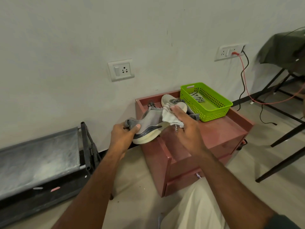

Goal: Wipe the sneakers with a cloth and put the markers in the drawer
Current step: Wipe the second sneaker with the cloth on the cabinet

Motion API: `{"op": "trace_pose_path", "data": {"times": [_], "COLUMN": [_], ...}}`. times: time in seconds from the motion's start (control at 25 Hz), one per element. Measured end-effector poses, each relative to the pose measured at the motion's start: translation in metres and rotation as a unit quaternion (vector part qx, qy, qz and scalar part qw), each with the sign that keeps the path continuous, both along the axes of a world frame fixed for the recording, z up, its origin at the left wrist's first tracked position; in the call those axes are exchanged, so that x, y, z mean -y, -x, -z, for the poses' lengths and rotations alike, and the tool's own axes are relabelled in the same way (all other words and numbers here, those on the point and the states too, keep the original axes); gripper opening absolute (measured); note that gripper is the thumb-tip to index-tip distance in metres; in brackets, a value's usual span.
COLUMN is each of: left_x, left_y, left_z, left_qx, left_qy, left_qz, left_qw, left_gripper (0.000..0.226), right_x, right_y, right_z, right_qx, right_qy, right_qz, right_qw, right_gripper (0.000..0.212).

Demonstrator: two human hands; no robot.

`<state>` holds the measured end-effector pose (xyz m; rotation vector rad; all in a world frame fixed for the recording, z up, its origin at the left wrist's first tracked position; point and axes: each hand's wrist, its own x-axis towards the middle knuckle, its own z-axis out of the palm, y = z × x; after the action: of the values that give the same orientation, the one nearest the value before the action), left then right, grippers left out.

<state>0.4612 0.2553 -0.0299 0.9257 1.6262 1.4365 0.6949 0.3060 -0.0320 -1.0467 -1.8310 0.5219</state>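
My left hand [123,135] grips the heel of a grey sneaker [148,125] with a cream sole, held tilted over the left edge of the red drawer cabinet [219,129]. My right hand [186,125] presses a white cloth [170,117] against the sneaker's upper. A second sneaker [171,100] lies sole-up behind it on the cabinet top. A green perforated basket [212,109] stands at the back right of the cabinet, with small grey and white items [197,97] inside that I cannot identify. The cabinet's drawers [184,180] are closed.
A low black shoe rack [41,162] with a grey fabric shelf stands to the left against the wall. A dark chair [290,76] stands at the right, with red and black cables trailing from a wall socket [230,52]. My light trouser leg [194,210] is below.
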Motion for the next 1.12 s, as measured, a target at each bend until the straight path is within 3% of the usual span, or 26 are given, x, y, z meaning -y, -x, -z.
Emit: {"op": "trace_pose_path", "data": {"times": [0.2, 0.36, 0.44, 0.56, 0.72, 0.8, 0.88, 0.92, 1.04, 1.12], "left_x": [0.015, 0.015, 0.010, 0.005, 0.007, 0.005, 0.005, 0.004, 0.005, 0.006], "left_y": [-0.030, -0.046, -0.038, -0.029, -0.023, -0.023, -0.022, -0.021, -0.018, -0.016], "left_z": [-0.002, 0.007, 0.006, 0.003, -0.006, -0.007, -0.008, -0.008, -0.009, -0.008], "left_qx": [-0.134, -0.172, -0.192, -0.278, -0.239, -0.251, -0.233, -0.215, -0.164, -0.129], "left_qy": [-0.032, -0.019, -0.011, 0.000, 0.013, 0.019, 0.029, 0.033, 0.048, 0.058], "left_qz": [-0.050, -0.023, -0.035, -0.027, -0.029, -0.025, -0.032, -0.039, -0.060, -0.056], "left_qw": [0.989, 0.985, 0.981, 0.960, 0.970, 0.967, 0.971, 0.975, 0.983, 0.988], "left_gripper": [0.032, 0.085, 0.070, 0.025, 0.059, 0.065, 0.063, 0.059, 0.044, 0.042], "right_x": [0.006, 0.007, 0.014, 0.024, -0.020, -0.036, -0.029, -0.018, 0.017, 0.010], "right_y": [0.017, 0.014, 0.022, 0.052, 0.027, -0.004, -0.016, -0.010, 0.021, 0.026], "right_z": [0.009, 0.011, 0.003, 0.002, 0.008, 0.009, 0.011, 0.008, 0.002, 0.009], "right_qx": [0.094, 0.095, 0.061, 0.157, 0.206, 0.154, 0.094, 0.081, 0.118, 0.182], "right_qy": [-0.023, -0.027, -0.063, -0.103, -0.050, -0.015, -0.050, -0.076, -0.099, -0.100], "right_qz": [-0.018, 0.014, -0.036, -0.146, -0.017, 0.084, 0.136, 0.109, -0.111, -0.132], "right_qw": [0.995, 0.995, 0.996, 0.971, 0.977, 0.984, 0.985, 0.988, 0.982, 0.969], "right_gripper": [0.062, 0.065, 0.068, 0.069, 0.054, 0.061, 0.065, 0.062, 0.057, 0.062]}}
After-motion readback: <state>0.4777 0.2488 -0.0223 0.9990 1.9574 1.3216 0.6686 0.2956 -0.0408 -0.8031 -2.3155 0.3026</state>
